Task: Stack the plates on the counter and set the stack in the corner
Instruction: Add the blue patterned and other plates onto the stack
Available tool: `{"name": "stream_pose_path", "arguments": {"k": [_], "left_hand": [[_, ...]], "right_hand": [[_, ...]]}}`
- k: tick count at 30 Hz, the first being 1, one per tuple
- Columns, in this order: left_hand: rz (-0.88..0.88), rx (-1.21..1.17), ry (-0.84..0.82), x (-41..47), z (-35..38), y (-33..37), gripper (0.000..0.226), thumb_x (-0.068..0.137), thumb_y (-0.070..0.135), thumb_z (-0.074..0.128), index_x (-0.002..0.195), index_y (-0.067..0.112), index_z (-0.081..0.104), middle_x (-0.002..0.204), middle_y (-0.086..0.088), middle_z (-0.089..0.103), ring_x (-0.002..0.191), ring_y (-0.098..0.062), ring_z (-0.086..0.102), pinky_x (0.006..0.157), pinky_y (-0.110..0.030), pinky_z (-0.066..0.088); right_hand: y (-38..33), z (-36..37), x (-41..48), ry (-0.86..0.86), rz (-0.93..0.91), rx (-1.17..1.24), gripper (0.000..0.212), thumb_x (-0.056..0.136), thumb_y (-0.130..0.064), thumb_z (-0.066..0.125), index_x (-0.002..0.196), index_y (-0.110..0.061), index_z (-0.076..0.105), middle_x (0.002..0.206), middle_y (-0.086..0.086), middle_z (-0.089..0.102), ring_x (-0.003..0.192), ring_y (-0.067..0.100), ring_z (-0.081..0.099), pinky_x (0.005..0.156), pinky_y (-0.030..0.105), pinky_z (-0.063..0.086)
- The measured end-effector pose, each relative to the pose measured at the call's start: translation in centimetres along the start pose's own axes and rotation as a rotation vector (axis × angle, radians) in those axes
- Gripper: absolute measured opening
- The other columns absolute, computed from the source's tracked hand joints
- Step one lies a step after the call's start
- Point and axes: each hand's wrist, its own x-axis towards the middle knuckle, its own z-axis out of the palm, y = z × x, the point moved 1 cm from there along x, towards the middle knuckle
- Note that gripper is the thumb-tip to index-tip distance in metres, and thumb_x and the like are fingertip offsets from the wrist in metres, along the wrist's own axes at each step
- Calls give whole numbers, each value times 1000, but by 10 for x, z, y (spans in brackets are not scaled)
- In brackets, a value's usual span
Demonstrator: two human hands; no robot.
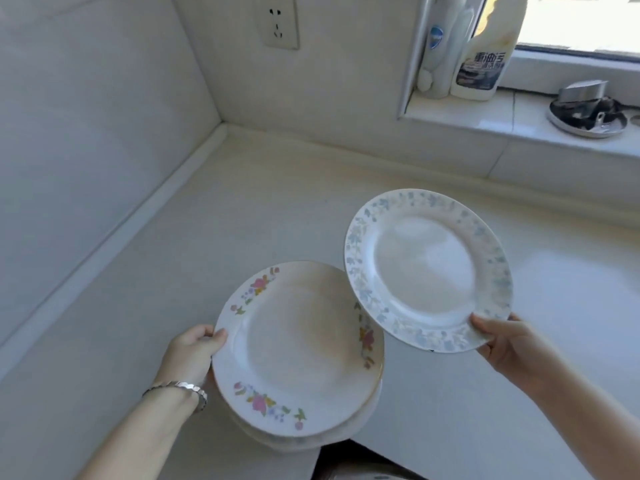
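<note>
The left hand (194, 351), with a silver bracelet (180, 389) on its wrist, is closed on the left rim of a small stack of round white plates (298, 355), thumb on top and fingers underneath. The top plate of the stack carries pink and green flower sprays around its rim, and the edges of other plates show just below it. The stack is held over the near edge of the pale, cream-white surface (173, 265); whether it touches the surface cannot be told.

The right hand (505, 344) pinches the lower right rim of a single round white plate with a pale blue floral border (426, 268), thumb on top. This plate is lifted and tilted toward the camera, and its left edge overlaps the right side of the stack.

The far left corner of the surface, where two white walls meet, lies well apart from both plates. A white wall socket (278, 24) sits above that corner. Along the far edge runs a window ledge (485, 123) holding a white cleaner bottle with a dark label (485, 60) and, further right, a round metal dish of dark items (588, 116).
</note>
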Motion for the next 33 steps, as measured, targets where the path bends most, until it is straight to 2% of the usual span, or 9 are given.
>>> {"name": "stream_pose_path", "arguments": {"k": [3, 8, 10, 14, 19, 22, 27, 29, 33], "left_hand": [[37, 191, -15, -1, -6, 2, 24, 76, 19, 62, 59, 10, 47, 59, -10, 46, 58, -20, 41, 61, -29, 31], [230, 938, 17, -7, -2, 19, 35, 90, 38, 49, 67, 12, 42, 64, -2, 48, 59, -22, 45, 53, -29, 29], [257, 1138, 38, -10, 3, 25, 40, 88, 51, 46, 78, 12, 47, 71, 0, 50, 68, -23, 50, 58, -29, 34], [275, 1391, 75, -9, 10, 23, 57, 88, 60, 36, 107, 9, 54, 101, -9, 66, 93, -28, 64, 66, -27, 40], [339, 1529, 141, -19, 12, 18, 55, 91, 57, 27, 113, 11, 47, 103, -8, 69, 96, -27, 67, 63, -27, 39], [415, 1322, 175, -19, 8, 10, 47, 92, 52, 34, 113, 11, 46, 100, -12, 66, 92, -32, 65, 62, -29, 38], [211, 263, -10, -19, 18, -12, 40, 98, 26, 37, 138, 27, 39, 123, 3, 54, 115, -21, 53, 93, -31, 39], [192, 56, 27, -21, 24, -16, 41, 98, 18, 38, 139, 23, 40, 126, 4, 52, 121, -19, 50, 100, -30, 37], [177, -132, 70, -29, 28, -9, 42, 97, 11, 39, 139, 18, 43, 125, 4, 51, 115, -13, 48, 95, -25, 35]], "right_hand": [[-5, 6, 5, -40, 11, -43, 23, 61, 3, 55, 69, -4, 76, 72, 5, 75, 61, 13, 72, 51, 20, 56], [-7, 13, 12, -69, 22, -57, 23, 71, 7, 53, 78, -3, 73, 77, 6, 75, 66, 13, 72, 54, 20, 57], [-5, 16, 13, -66, 28, -51, 25, 78, 11, 50, 80, -3, 71, 74, 5, 75, 63, 13, 72, 53, 20, 57], [1, 22, 11, -79, 48, -57, 28, 39, -4, 71, 67, -6, 76, 71, 5, 75, 61, 13, 72, 52, 20, 56], [4, 20, 9, -90, 59, -81, 30, 60, 4, 57, 88, 1, 66, 71, 7, 75, 60, 15, 71, 54, 23, 57], [4, 24, 8, -117, 68, -109, 25, 70, 9, 53, 92, 1, 62, 72, 8, 75, 61, 16, 71, 54, 24, 58], [3, 39, 11, -143, 120, -165, 22, 78, 13, 49, 88, 1, 63, 69, 8, 74, 58, 17, 71, 51, 24, 57], [2, 48, 12, -172, 150, -203, 21, 78, 13, 50, 89, 1, 63, 70, 8, 74, 60, 18, 71, 52, 25, 57], [7, 64, 10, -246, 214, -318, 22, 79, 16, 51, 85, 0, 65, 69, 8, 74, 59, 18, 71, 52, 26, 58]]}}
